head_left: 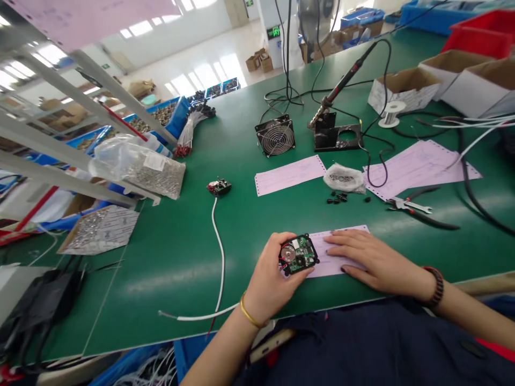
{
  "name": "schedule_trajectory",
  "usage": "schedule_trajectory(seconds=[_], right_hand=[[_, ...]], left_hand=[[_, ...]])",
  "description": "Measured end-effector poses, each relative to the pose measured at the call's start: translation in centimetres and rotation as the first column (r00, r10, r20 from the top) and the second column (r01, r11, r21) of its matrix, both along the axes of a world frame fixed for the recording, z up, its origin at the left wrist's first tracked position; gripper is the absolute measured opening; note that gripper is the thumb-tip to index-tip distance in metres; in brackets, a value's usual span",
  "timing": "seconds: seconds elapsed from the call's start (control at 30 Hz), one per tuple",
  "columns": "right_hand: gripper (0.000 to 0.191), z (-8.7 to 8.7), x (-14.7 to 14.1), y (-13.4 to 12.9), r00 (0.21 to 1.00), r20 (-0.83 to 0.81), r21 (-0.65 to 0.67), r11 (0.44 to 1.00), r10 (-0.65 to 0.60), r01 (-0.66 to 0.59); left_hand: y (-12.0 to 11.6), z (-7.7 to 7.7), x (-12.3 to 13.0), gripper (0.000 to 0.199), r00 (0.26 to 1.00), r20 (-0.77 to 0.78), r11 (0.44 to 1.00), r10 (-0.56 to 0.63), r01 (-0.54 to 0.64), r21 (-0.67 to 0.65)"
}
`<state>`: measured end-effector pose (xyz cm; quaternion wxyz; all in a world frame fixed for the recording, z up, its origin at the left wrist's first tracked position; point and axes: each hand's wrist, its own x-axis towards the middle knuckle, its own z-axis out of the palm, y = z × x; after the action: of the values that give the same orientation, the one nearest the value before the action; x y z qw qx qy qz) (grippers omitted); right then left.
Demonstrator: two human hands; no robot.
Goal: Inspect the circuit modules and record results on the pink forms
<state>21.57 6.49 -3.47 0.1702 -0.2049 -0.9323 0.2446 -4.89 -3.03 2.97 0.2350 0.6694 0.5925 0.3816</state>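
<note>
Dark navy clothing [362, 343] fills the bottom of the view, and both forearms reach out from it over a green workbench [169, 279]. The left hand [265, 276] is curled, firmly grasping a circuit board assembly [298, 254] by its edge, a sound hold that leaves the metal disc and components facing up and uncovered. The right hand [374, 257] lies open and flat, released, its fingers [338, 249] resting on a pink printed form [346, 256] just beside the assembly. A white cable [220, 257] curves from a small red-and-black circuit board [219, 187] toward the left wrist, though whether it joins the assembly is hard to say from here. Farther off sit small black parts [338, 198], pliers [410, 206] and a soldering iron [346, 75] in its stand – all out of reach of either hand's touch.
</note>
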Motion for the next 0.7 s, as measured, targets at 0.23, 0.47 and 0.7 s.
schedule_trajectory(seconds=[0.23,0.47,0.7], right_hand=[[0.039,0.4,0.0,-0.1,1.0,-0.005,0.007,1.0,-0.002,0.002],[0.039,0.6,0.1,-0.2,1.0,-0.003,0.0,1.0,0.0,0.0],[0.039,0.6,0.1,-0.2,1.0,-0.011,-0.001,1.0,-0.005,0.005]], left_hand=[[-0.7,-0.3,0.5,0.053,0.999,-0.023,0.999,0.029,-0.028,0.045],[-1.4,0.2,0.9,0.053,0.999,-0.012,0.998,0.04,-0.039,0.051],[-1.7,0.0,0.9,0.054,0.998,-0.004,0.998,0.06,-0.06,0.034]])
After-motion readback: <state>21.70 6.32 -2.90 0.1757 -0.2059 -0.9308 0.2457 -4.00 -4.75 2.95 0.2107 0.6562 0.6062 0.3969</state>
